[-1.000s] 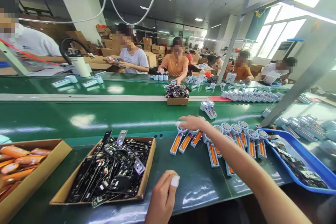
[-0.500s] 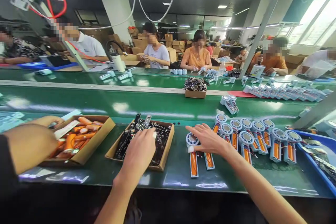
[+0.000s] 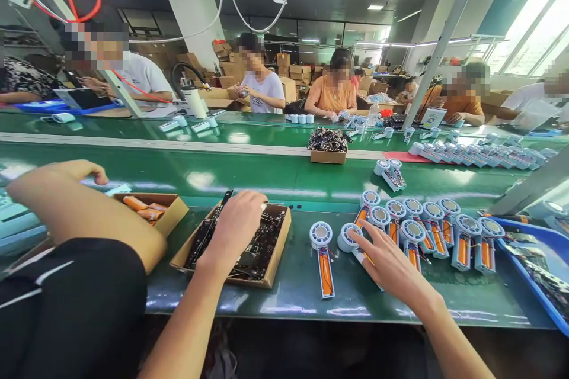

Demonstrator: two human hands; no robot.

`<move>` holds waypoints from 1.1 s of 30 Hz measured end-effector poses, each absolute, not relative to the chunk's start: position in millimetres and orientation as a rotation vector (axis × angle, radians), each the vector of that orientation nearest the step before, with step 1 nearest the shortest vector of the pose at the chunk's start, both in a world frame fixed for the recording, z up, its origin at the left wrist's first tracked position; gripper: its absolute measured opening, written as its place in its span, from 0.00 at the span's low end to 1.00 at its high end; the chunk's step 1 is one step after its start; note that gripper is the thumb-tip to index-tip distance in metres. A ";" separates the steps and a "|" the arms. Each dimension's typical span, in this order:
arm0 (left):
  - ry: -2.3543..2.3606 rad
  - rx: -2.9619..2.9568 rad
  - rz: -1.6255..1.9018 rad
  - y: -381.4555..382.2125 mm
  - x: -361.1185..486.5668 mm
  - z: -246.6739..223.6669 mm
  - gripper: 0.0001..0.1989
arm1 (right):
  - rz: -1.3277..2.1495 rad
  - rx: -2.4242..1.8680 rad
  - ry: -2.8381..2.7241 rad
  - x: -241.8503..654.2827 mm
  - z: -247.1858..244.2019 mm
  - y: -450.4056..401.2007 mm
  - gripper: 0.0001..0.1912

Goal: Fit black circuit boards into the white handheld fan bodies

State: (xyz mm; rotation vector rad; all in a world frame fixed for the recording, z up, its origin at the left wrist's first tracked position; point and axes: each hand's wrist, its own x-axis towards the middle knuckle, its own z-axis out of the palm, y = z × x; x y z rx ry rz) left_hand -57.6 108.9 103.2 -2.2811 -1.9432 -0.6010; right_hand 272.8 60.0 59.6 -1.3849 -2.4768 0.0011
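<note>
My left hand (image 3: 237, 219) is over the cardboard box of black circuit boards (image 3: 267, 249). Its fingers are bent together, and what they hold, if anything, is hidden. My right hand (image 3: 386, 251) has its fingers spread, the tips touching a light-blue round-headed unit (image 3: 349, 237) that is partly behind the hand. Left of that unit lies another with an orange cell in its handle (image 3: 326, 272). Several more such units (image 3: 413, 231) stand grouped to the right of my right hand.
A co-worker's arm (image 3: 89, 207) reaches in at the left, over a box of orange cells (image 3: 171, 216). A blue tray (image 3: 546, 308) holds boards at the right. Beyond the green belt (image 3: 249, 180), where a smaller box of parts (image 3: 328, 157) sits, several people work.
My right hand has moved right, from the nearest unit to the one beside it. My left hand has shifted slightly up and left over the box. The co-worker's arm has swung further across the cell box.
</note>
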 end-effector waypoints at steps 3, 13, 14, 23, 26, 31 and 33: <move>-2.213 -2.123 -1.338 83.9 -49.6 104.8 0.20 | -0.012 -1.370 -2.352 258.6 66.0 42.5 0.22; -2.466 -1.987 -2.976 18.3 2.5 53.7 0.25 | 0.235 -1.562 -2.235 193.0 42.8 34.3 0.12; -2.496 -1.974 -2.867 14.5 5.8 49.9 0.25 | 0.251 -1.550 -2.249 193.3 39.5 36.4 0.11; -2.354 -2.362 -1.749 0.7 31.4 33.7 0.16 | 1.017 -1.286 -1.651 219.8 29.3 28.5 0.09; -2.291 -2.503 -1.689 -2.4 38.8 28.3 0.14 | 1.105 -1.258 -1.541 229.9 29.0 21.8 0.10; -2.444 -2.560 -1.671 -9.2 50.5 11.9 0.13 | 0.422 -1.361 -1.767 225.5 33.4 -9.2 0.11; -2.461 -2.470 -1.691 -10.3 53.4 8.2 0.13 | 0.138 -1.369 -1.841 214.4 34.1 -23.9 0.10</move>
